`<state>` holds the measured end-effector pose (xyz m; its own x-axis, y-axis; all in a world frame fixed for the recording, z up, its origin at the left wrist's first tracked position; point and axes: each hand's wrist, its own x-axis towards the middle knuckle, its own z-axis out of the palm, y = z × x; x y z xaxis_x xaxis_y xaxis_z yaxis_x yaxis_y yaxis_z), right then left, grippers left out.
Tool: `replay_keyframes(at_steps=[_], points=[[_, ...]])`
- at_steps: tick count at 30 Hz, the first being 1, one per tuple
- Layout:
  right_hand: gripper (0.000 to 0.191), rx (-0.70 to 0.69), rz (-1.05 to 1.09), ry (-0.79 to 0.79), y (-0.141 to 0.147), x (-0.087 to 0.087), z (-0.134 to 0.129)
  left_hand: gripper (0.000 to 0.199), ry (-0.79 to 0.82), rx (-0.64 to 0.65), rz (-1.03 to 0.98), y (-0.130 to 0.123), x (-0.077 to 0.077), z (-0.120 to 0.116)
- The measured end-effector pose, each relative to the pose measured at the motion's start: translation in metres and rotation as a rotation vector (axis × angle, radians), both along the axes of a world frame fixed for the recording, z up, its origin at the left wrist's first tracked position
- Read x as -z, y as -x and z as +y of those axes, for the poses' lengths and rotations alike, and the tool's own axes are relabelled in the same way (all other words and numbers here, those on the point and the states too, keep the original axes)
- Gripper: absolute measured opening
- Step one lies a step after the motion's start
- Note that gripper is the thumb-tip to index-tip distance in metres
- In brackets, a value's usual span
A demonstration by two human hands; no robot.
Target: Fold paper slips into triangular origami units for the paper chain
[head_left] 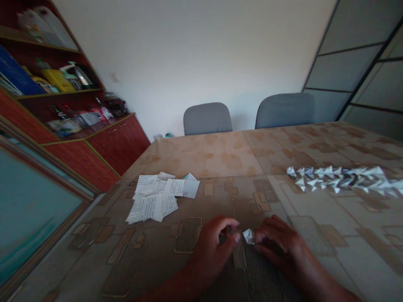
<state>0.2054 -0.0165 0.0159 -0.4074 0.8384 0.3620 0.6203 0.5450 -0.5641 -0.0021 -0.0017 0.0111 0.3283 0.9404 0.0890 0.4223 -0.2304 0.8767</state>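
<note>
A small piece of folded white paper (248, 236) is pinched between the thumb and fingers of my right hand (278, 239), just over the table. Close on its left is my left hand (217, 239), fingers curled and thumb apart from the index finger, with nothing visible in it and a small gap to the paper. To the far left lies a loose pile of printed paper pieces (154, 199), overlapping one another. Two rows of folded paper pieces (340, 178) with pointed tips stand along the right side of the table.
A patterned cloth covers the table (220, 157). Behind its far edge stand two grey chairs, a left chair (208, 118) and a right chair (285, 111), against a white wall. At the left is a reddish wooden cabinet (119, 142) with loaded shelves.
</note>
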Motion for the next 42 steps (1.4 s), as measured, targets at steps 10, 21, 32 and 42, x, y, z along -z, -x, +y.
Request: replay_keyframes(at_steps=[10,21,32,42], points=[[0.009,0.025,0.14,-0.013,0.004,-0.007,-0.008,0.029,0.39,0.145,-0.288,-0.017,-0.011,0.006],[0.014,0.165,0.383,0.178,0.007,-0.011,-0.009,0.012,0.319,0.152,-0.499,-0.02,-0.014,0.007],[0.014,0.179,0.63,0.28,0.008,-0.009,-0.009,0.005,0.057,0.025,-0.392,-0.026,-0.022,-0.005],[0.015,0.217,0.703,0.381,0.009,-0.007,-0.014,0.002,0.054,-0.065,-0.384,-0.031,-0.023,-0.006]])
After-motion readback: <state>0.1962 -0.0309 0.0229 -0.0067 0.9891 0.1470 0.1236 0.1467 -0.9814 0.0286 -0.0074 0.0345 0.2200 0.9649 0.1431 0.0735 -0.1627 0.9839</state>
